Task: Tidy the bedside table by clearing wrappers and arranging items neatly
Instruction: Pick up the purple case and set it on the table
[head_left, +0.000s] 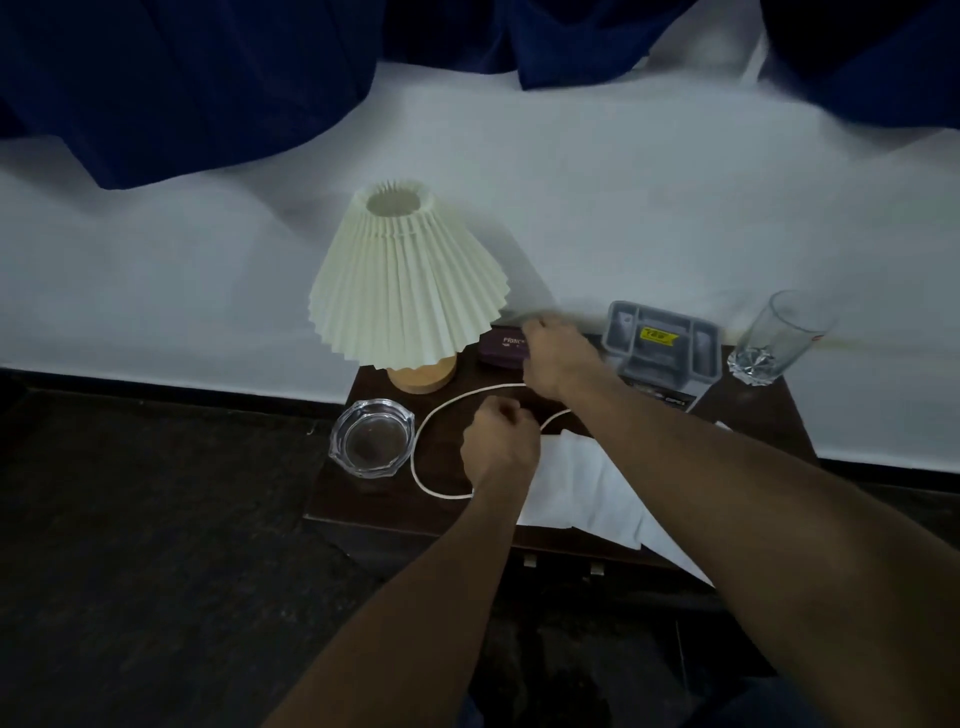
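A small dark wooden surface (363, 501) stands against a white wall (623, 208), with dark blue curtains (182, 78) hanging in folds above and a dark floor (130, 519) to its left. At the back left corner stands a lamp (405, 280) with a cream pleated shade and a pale wooden base; in front of it, near the left edge, sits a clear glass ashtray (373, 436). A white cord (414, 460) lies on the wood in a wide loop just right of the ashtray. The left grip (498, 447) is over the near part of that loop, fingers curled closed round the cord, which comes out on either side of the hand. The right grip (558, 358) is farther back, over a purple packet (501, 345) that lies just right of the lamp base; its fingers are curled and the far end of the cord loop meets its heel, but the fingertips are blurred and I cannot tell what they hold. Behind the right forearm lies a grey box (660, 343) printed with compartments and a yellow label, and at the back right corner a clear drinking glass (779, 338) stands upright. A white cloth (587, 483) is spread over the near right part of the surface, partly under the right forearm, one corner hanging past the front edge.
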